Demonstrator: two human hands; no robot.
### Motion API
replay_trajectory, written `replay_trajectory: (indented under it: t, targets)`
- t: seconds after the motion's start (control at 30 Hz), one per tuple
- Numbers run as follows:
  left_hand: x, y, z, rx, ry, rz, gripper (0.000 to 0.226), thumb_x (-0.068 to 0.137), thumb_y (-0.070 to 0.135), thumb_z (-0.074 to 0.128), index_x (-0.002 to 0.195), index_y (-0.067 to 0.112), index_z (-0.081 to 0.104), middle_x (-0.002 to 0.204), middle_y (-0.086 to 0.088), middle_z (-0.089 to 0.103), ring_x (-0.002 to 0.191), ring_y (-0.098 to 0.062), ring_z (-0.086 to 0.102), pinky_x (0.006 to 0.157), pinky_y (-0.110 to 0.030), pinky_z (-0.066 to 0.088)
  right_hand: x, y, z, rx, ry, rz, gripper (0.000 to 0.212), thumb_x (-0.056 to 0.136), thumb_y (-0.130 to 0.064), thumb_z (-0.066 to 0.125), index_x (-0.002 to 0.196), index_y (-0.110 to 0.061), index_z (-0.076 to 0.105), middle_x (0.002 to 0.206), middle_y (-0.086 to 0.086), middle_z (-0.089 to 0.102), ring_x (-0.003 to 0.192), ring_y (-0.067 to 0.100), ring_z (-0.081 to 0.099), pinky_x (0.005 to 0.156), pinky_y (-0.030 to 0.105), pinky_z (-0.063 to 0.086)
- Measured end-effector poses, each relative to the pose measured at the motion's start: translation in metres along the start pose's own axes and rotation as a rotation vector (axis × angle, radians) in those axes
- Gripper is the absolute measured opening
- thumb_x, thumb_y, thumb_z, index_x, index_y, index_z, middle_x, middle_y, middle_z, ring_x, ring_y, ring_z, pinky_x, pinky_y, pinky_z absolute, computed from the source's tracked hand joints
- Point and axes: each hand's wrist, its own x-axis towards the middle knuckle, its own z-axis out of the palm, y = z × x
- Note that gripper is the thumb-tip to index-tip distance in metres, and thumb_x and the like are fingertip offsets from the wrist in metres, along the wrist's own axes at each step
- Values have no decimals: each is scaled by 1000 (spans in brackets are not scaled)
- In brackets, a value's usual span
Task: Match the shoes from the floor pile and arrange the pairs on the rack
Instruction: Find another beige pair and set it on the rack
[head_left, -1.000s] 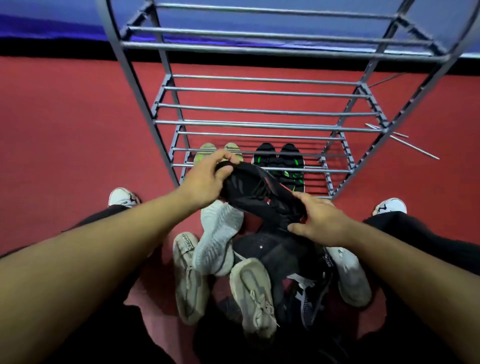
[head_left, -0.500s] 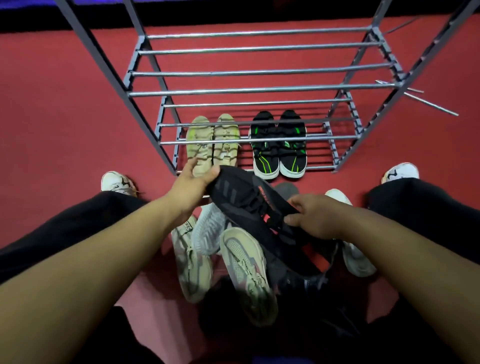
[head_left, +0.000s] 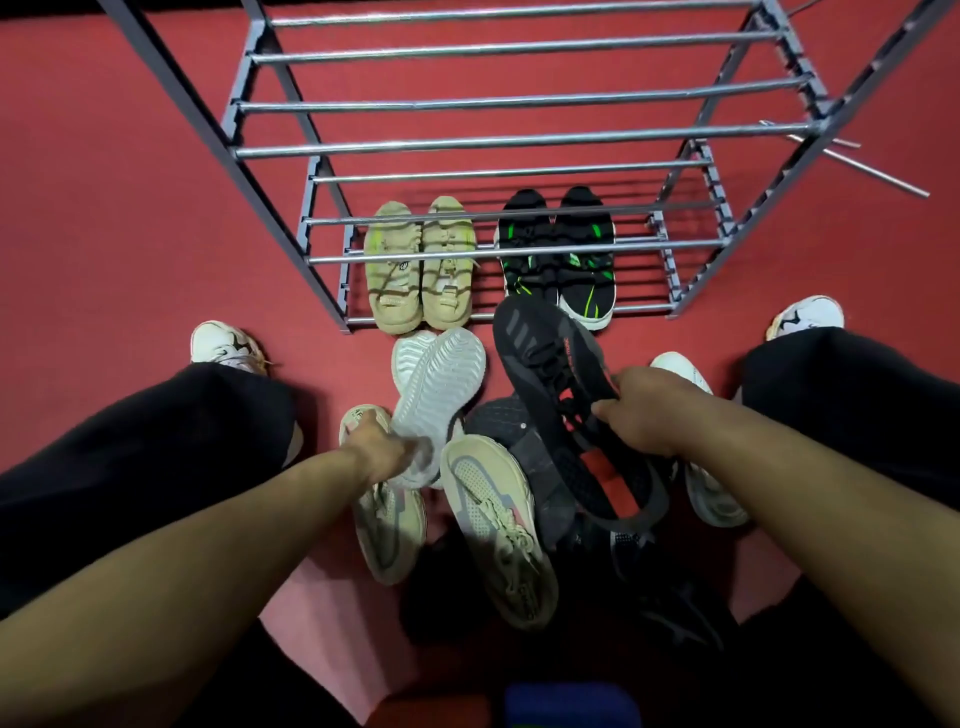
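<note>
While the right hand (head_left: 641, 410) gripped the black shoe (head_left: 566, 395) above the pile (head_left: 483, 499), the left hand (head_left: 382, 452) closed on the white shoe (head_left: 439, 395); moving it aside should expose the black mate for the rack (head_left: 498, 140).

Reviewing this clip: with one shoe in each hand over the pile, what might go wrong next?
1. The right hand pinches the black shoe only at its collar; the shoe could swing or slip.
2. The left hand grips the sole-up white shoe, not a black one, so a mismatch is possible.
3. Pulling it may shift the beige shoes lying against it.
</note>
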Motion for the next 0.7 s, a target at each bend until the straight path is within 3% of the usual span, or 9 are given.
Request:
replay_trajectory:
  t: [0.07, 0.13, 0.27, 0.4, 0.5, 0.57, 0.63, 0.7]
  targets:
    - [-3, -1, -2, 41, -38, -2, 55, 72, 37, 79, 110, 3, 56, 93, -16, 69, 81, -30, 66, 69, -34, 54, 0, 0, -3, 8, 25, 24, 42, 96, -39, 50, 123, -7, 59, 121, 15, 62, 111, 33, 58, 83, 29, 44]
    - [-11, 4, 2, 20, -112, 31, 37, 73, 30, 81, 90, 8, 57, 74, -11, 64, 59, -21, 56, 54, -26, 45, 2, 0, -3, 17, 41, 37, 42, 96, -39, 50, 123, -7, 59, 121, 16, 62, 111, 34, 58, 87, 31, 47]
    - [-20, 12, 13, 140, -181, 172, 52, 63, 28, 85, 101, 13, 53, 73, -1, 62, 61, -16, 56, 64, -29, 47, 6, -2, -2, 11, 68, 47, 44, 96, -38, 50, 125, -5, 59, 125, 19, 61, 115, 36, 57, 94, 34, 47]
    - [-30, 11, 14, 429, -211, 309, 32, 77, 26, 71, 104, 19, 54, 85, -3, 67, 71, -22, 63, 64, -31, 53, 11, -1, 3, 12, 75, 47, 42, 95, -37, 51, 122, -6, 59, 121, 19, 63, 111, 36, 59, 88, 33, 47]
    - [-26, 1, 12, 215, -229, 212, 29, 88, 12, 55, 117, 11, 57, 74, -7, 64, 56, -18, 56, 49, -23, 45, 10, -1, 8, 26, 64, 70, 40, 93, -31, 53, 125, -7, 53, 124, 18, 61, 112, 36, 59, 91, 35, 49]
    - [-21, -10, 8, 129, -143, 159, 32, 92, 1, 46, 123, 1, 53, 68, -6, 58, 48, -11, 53, 46, -17, 41, 6, -4, 11, -1, 82, 53, 40, 89, -28, 53, 126, -12, 50, 124, 13, 61, 114, 35, 58, 95, 39, 50]
    - [-16, -22, 7, 148, -52, 109, 28, 91, 5, 47, 118, 6, 54, 73, -4, 60, 51, -9, 54, 45, -14, 40, 4, -5, 18, -41, 77, -28, 37, 85, -27, 50, 121, -22, 54, 123, 9, 63, 114, 32, 59, 97, 42, 49]
    - [-14, -29, 7, 233, -19, 98, 18, 88, 12, 52, 104, 11, 59, 81, -5, 65, 61, -17, 56, 55, -22, 43, 0, -11, 27, -23, 42, -125, 37, 82, -25, 49, 116, -31, 59, 120, 5, 67, 112, 29, 62, 97, 41, 49]
